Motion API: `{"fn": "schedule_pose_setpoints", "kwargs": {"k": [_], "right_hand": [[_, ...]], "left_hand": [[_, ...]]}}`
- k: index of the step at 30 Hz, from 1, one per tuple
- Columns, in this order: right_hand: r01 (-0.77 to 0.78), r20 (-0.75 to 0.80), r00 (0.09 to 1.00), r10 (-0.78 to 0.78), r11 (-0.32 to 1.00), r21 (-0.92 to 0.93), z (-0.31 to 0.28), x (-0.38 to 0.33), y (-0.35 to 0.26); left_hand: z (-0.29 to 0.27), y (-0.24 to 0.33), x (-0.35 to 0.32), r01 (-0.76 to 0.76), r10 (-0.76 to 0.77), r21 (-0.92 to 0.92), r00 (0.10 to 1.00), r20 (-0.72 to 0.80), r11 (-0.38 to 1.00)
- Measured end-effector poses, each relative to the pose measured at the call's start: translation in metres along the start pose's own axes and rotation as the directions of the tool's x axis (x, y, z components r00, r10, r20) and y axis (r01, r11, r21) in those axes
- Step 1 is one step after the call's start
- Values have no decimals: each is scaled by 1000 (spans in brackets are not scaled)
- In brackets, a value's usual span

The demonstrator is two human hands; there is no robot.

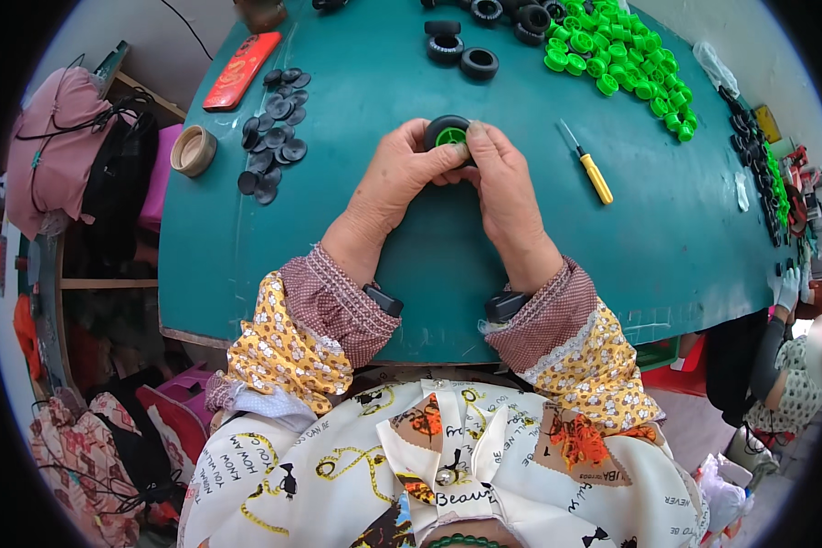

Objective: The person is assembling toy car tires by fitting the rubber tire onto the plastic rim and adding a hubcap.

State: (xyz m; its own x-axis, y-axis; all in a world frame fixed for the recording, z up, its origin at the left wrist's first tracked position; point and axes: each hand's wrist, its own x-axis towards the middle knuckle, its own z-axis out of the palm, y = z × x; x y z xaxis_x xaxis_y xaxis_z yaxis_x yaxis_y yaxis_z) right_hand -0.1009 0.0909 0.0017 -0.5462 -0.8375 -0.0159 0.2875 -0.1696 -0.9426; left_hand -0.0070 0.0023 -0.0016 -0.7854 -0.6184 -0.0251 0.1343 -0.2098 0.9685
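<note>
Hands, left hand [402, 173] and right hand [502, 178], both closed around black-and-green wheel [447, 133]

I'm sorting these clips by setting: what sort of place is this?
Probably a small toy-wheel assembly workshop: both hands press a black tyre with a green hub over a teal worktable, beside heaps of green hubs and black discs.

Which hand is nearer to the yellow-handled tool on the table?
Right. The right hand is just left of the yellow-handled tool; the left hand is farther left, behind the wheel.
</note>
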Motion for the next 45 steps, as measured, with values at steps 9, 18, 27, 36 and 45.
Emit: {"fn": "schedule_pose_setpoints", "kwargs": {"k": [9,18,27,36,45], "right_hand": [[-25,116,993,30,999,-40,1,-1,-9],[-120,125,985,118,993,8,-3,2,-5],[-176,180,970,161,982,73,-6,0,-11],[-147,68,987,142,987,72,2,-4,-9],[77,276,961,4,957,-281,3,-3,-19]], "left_hand": [[0,5,-5,110,-98,-82,985,141,991],[6,12,-11,105,-112,52,984,142,993],[11,9,-11,28,-41,93,989,142,995],[12,-1,-11,-63,43,175,992,115,983],[-13,10,-7,175,-99,-276,959,266,945]]}}
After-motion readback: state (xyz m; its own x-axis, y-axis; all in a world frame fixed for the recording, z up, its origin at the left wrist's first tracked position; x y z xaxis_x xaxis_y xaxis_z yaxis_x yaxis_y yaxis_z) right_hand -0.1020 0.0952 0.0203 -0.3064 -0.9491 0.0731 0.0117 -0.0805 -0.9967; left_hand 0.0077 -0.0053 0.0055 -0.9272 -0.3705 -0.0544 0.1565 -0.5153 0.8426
